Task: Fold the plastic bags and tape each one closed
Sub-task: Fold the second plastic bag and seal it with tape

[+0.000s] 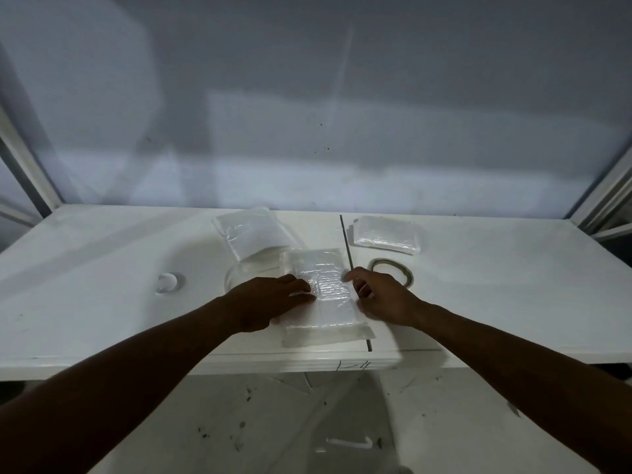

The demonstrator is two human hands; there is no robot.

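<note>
Bag in work: plastic bag [321,295], flat at the middle front of the white counter [102,268], its right edge along the dark seam [346,241].
Left hand [270,299]: fingers [295,284] laid straight and close together, pressing the bag's left part.
Right hand [383,299]: at the bag's right edge, forefinger out, the rest curled; cannot tell whether it grips anything.
Just behind: stack of bags [253,230], overlapped by the bag's far-left corner.
Right of seam: folded bag [386,234]; tape roll [391,270] beside the right hand.
Far left: small white round thing [167,282].
</note>
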